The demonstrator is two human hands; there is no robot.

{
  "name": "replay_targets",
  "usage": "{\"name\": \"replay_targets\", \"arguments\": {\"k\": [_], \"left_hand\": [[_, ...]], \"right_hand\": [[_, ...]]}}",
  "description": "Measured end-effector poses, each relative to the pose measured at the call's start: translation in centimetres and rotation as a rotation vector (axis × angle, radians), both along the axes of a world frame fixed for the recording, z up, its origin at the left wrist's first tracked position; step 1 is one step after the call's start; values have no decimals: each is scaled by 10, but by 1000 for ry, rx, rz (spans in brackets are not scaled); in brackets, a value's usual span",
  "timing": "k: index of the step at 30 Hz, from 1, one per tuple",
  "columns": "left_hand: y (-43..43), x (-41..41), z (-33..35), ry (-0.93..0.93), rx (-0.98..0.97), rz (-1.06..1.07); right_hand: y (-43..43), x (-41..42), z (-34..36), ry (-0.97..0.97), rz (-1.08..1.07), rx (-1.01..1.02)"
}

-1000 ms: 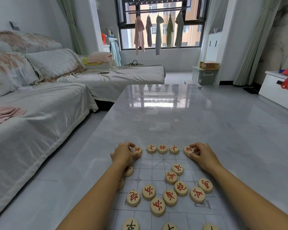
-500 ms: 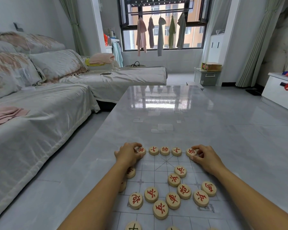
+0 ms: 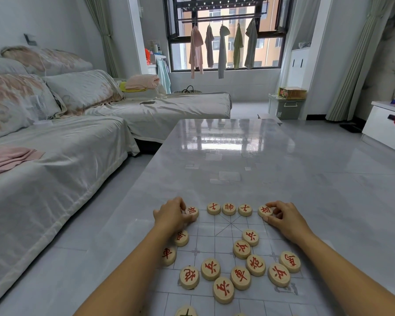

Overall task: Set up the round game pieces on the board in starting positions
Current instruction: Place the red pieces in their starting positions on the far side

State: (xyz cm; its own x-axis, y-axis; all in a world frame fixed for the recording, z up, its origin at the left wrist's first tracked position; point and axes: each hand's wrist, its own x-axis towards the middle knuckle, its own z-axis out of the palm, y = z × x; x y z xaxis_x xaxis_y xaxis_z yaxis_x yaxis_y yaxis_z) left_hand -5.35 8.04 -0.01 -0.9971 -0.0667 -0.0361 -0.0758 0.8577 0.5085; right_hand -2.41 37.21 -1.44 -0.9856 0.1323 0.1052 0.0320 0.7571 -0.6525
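A thin clear game board (image 3: pixel 217 226) with grid lines lies on the grey table. Three round wooden pieces with red characters (image 3: pixel 229 208) stand in a row on its far line. My left hand (image 3: pixel 171 215) pinches a red-marked piece (image 3: pixel 191 211) at the left end of that row. At the right end my right hand (image 3: pixel 285 218) holds another red-marked piece (image 3: pixel 265 210). Several more red pieces (image 3: pixel 240 267) lie scattered nearer me. A piece with a dark character (image 3: pixel 186 312) shows at the bottom edge.
The glossy grey table (image 3: pixel 226 160) stretches away from me. A covered sofa (image 3: pixel 55 160) runs along the left. A white cabinet (image 3: pixel 383 126) stands at the right. Clothes hang at the far window (image 3: pixel 221 49).
Both hands stay at the ends of the far row on the same two pieces. The view has shifted slightly, so everything sits a little lower in frame.
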Motion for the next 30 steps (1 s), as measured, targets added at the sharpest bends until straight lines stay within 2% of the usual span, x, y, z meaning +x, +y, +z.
{"name": "replay_targets", "arguments": {"k": [2,8,15,18,21,24,30], "left_hand": [[5,-1,-2,18,-65,26],[-3,-4,2,-68,8,-147],[14,-3,-4,61,-34,16],[11,-3,-4,18,-37,-22],[2,-4,-3,-35,42,-73],[2,-6,-4,-26,89,-62],[8,-8,-8,7,51,-7]], "right_hand": [[0,0,0,1,-1,6],[0,-1,-1,4,-9,14],[-1,-1,-1,7,-25,17],[-2,-1,-1,7,-27,23],[-2,1,-1,8,-27,31],[-2,2,-2,10,-22,50],[-5,0,-2,-11,-46,64]]}}
